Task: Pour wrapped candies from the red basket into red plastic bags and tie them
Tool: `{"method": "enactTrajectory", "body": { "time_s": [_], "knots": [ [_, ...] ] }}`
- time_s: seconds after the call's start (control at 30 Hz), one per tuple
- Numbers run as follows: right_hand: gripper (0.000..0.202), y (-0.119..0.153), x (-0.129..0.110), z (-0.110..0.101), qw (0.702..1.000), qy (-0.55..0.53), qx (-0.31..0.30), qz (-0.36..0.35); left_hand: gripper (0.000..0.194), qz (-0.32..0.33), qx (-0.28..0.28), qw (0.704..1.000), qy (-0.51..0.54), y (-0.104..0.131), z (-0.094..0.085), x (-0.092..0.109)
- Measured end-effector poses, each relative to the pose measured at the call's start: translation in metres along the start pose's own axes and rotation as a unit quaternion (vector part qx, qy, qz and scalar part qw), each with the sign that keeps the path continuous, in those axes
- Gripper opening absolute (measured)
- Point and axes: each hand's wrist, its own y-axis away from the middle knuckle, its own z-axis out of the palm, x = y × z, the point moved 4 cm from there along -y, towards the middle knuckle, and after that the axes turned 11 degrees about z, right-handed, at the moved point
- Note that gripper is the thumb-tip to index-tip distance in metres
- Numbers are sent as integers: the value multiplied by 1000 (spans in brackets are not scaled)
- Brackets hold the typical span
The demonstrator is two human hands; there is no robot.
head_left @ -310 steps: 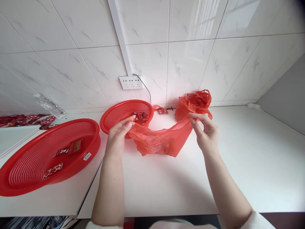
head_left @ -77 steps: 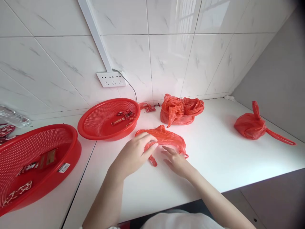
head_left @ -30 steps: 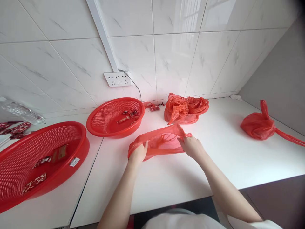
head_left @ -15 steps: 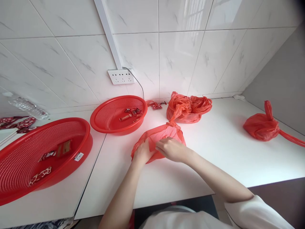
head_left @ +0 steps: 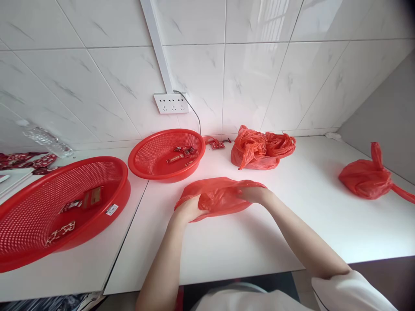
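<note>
A thin red plastic bag (head_left: pixel 217 188) lies spread over the white table in front of me, its mouth facing my body. My left hand (head_left: pixel 189 209) reaches into the mouth at the left side, with the plastic covering its fingers. At the right side my right hand (head_left: pixel 256 194) is also inside, and the rim drapes over it. The fingers of both hands are mostly hidden by the plastic, so I cannot see whether they grip it. Between the hands the bag is wrinkled and stretched sideways.
A red basket (head_left: pixel 136 170) with several wrapped snacks stands behind-left; a larger red basket (head_left: pixel 126 190) stands at the left. Bunched red bags (head_left: pixel 256 151) lie at the back, a tied red bag (head_left: pixel 366 179) at the right. A plastic bottle (head_left: pixel 48 140) lies by the wall.
Both hands have gone from the bag's edge into its mouth. My right hand has moved right, away from the left, and the bag is spread wider. The view has shifted slightly.
</note>
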Motion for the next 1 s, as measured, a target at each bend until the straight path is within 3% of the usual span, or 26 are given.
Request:
{"method": "enactTrajectory", "body": {
  "time_s": [0.1,0.17,0.23,0.3,0.37,0.43,0.5,0.6,0.7,0.87,0.93,1.0],
  "knots": [
    [21,8,-19,-1,997,11,-51,-55,57,-5,52,998,-45,-5,-2,2],
    [18,14,-36,-2,991,9,-39,-126,55,22,60,997,-44,-9,0,4],
    [13,18,-50,-3,979,-5,6,-205,55,35,33,998,-29,-11,5,3],
    [35,18,-54,0,968,-31,37,-245,68,32,-4,999,-8,-12,11,-1],
    [62,10,-47,9,973,-60,20,-222,87,21,-30,999,20,-11,16,-8],
    [70,0,-34,23,981,-84,-19,-174,93,6,-38,998,54,-11,17,-15],
    [68,-11,-20,36,986,-92,-45,-132,88,-3,-23,994,105,-11,15,-21],
    [82,-20,-2,49,987,-98,-61,-108,69,9,53,975,214,-16,4,-25],
    [93,-20,7,55,985,-118,-61,-111,52,-5,113,925,362,-23,-5,-31],
    [85,-16,8,57,981,-130,9,-146,95,-90,186,761,614,-26,-14,-50],
    [75,-14,5,54,974,-126,61,-176,102,-106,196,725,652,-25,-17,-52],
    [67,-11,1,50,964,-112,130,-201,100,-133,208,710,659,-22,-18,-53]
  ]
}}
